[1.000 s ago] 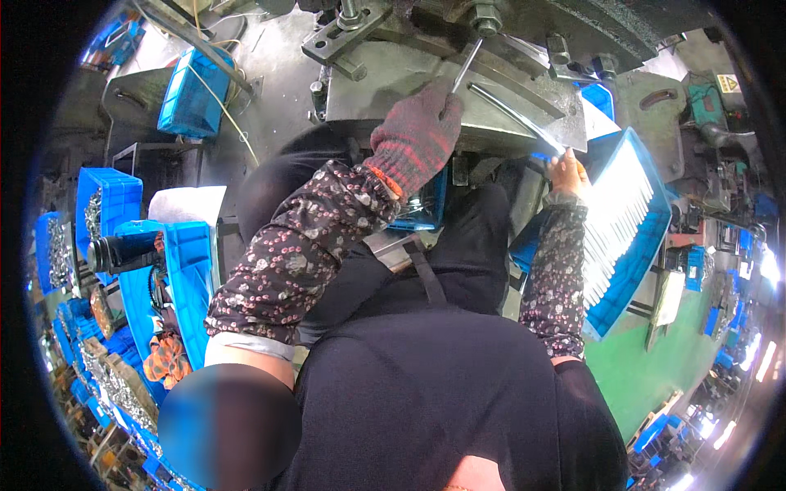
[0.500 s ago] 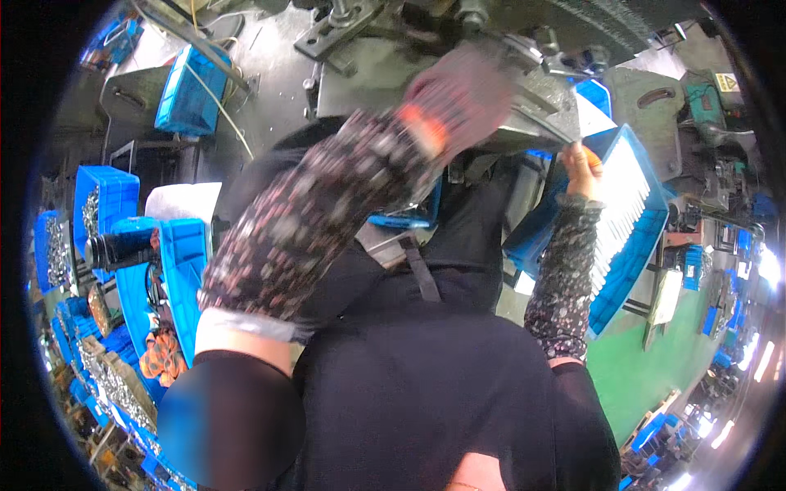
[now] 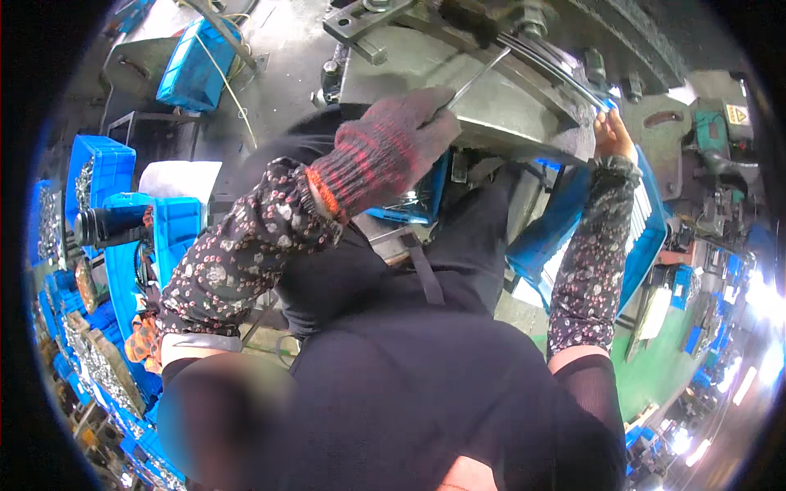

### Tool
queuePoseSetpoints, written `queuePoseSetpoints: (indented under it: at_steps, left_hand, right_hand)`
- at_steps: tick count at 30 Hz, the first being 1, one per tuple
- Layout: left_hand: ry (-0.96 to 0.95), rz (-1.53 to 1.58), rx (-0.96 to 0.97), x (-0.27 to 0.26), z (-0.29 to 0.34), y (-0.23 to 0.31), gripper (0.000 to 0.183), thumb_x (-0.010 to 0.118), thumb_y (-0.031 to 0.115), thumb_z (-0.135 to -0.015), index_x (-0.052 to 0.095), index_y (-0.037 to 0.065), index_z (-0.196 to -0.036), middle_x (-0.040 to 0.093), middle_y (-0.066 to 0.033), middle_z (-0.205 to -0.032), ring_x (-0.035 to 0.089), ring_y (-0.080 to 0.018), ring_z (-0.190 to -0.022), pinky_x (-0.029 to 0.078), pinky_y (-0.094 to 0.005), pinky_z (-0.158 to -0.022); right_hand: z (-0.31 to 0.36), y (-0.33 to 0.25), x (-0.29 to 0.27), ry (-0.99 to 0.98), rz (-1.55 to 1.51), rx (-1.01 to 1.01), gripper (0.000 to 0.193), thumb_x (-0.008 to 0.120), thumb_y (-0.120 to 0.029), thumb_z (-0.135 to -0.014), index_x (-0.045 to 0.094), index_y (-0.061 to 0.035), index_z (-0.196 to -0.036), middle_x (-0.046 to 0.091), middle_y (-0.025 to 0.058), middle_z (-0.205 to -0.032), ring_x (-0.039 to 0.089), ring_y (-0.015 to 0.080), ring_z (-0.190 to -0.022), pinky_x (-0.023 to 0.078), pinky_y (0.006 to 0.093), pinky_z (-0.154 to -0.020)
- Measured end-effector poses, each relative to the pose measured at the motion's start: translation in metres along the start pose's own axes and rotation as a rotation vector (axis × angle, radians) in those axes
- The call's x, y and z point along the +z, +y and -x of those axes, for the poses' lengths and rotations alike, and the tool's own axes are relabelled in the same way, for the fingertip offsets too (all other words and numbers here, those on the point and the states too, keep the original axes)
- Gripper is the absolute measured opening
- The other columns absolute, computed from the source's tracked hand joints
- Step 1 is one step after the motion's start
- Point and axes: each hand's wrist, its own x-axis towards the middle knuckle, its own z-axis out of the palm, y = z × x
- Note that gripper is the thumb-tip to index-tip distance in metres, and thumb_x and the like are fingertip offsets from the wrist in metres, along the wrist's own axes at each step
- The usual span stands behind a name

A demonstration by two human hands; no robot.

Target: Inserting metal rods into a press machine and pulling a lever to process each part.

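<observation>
A long, shiny metal rod lies slantwise over the far part of a machine's grey metal surface, its near end at the right hand of a seated worker. The bare fingers are drawn together in a pinch on that end, with little gap showing between them. The left hand, in a dark knit glove with red striping and an orange cuff, is curled closed around a slim metal tool, whose free end points up toward the rod; whether the two touch is hard to tell.

Beyond the hands, a bracket with a slot is fixed at the upper left of the surface, and a large hex nut sits near the rod's far end. Floral sleeves cover both of the worker's forearms above a black garment. Under the right forearm stands a blue bin with pale, slender pieces lined up inside. Another blue container shows below the gloved hand, partly hidden. At left, a blue crate stands apart from a blue box of small metal parts. Green floor shows at lower right.
</observation>
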Motion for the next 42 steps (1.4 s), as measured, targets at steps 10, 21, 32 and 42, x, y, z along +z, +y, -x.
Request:
queuePoseSetpoints:
  at_steps: [10, 21, 32, 42]
  left_hand:
    - [0.023, 0.171, -0.133, -0.011, 0.011, 0.01, 0.041, 0.058, 0.019, -0.092, 0.053, 0.002, -0.129, 0.064, -0.0059, -0.092, 0.057, -0.0119, -0.08, 0.047, -0.0266, -0.072]
    - [-0.155, -0.156, -0.07, -0.015, 0.008, 0.029, 0.042, 0.055, 0.017, -0.089, 0.052, 0.006, -0.128, 0.062, -0.0125, -0.09, 0.062, -0.0213, -0.072, 0.049, -0.0313, -0.063]
    - [-0.113, -0.041, -0.229, -0.011, 0.01, 0.03, 0.042, 0.055, 0.021, -0.089, 0.051, 0.008, -0.129, 0.06, -0.0094, -0.075, 0.058, -0.0191, -0.061, 0.046, -0.0311, -0.058]
    - [-0.117, -0.039, -0.237, -0.009, 0.008, 0.028, 0.026, 0.052, 0.028, -0.092, 0.055, 0.011, -0.112, 0.064, -0.0159, -0.078, 0.065, -0.0346, -0.073, 0.049, -0.0423, -0.061]
  right_hand:
    - [-0.099, 0.012, 0.014, -0.162, 0.727, -0.066, 0.033, 0.065, -0.01, -0.086, 0.051, -0.0023, -0.115, 0.062, 0.0096, -0.085, 0.06, 0.0203, -0.079, 0.052, 0.033, -0.071]
    - [-0.091, 0.036, 0.034, -0.038, 0.893, -0.34, 0.024, 0.069, -0.025, -0.086, 0.058, -0.009, -0.1, 0.056, 0.0006, -0.07, 0.051, 0.0116, -0.059, 0.041, 0.025, -0.052]
    - [-0.088, 0.052, 0.018, -0.04, 0.862, -0.487, 0.022, 0.074, -0.033, -0.082, 0.064, -0.013, -0.084, 0.052, -0.004, -0.062, 0.045, 0.0074, -0.047, 0.036, 0.0232, -0.042]
    - [-0.11, 0.041, 0.029, -0.025, 0.793, -0.307, 0.021, 0.076, -0.025, -0.079, 0.063, -0.0116, -0.088, 0.055, 0.001, -0.067, 0.049, 0.0116, -0.052, 0.04, 0.0273, -0.046]
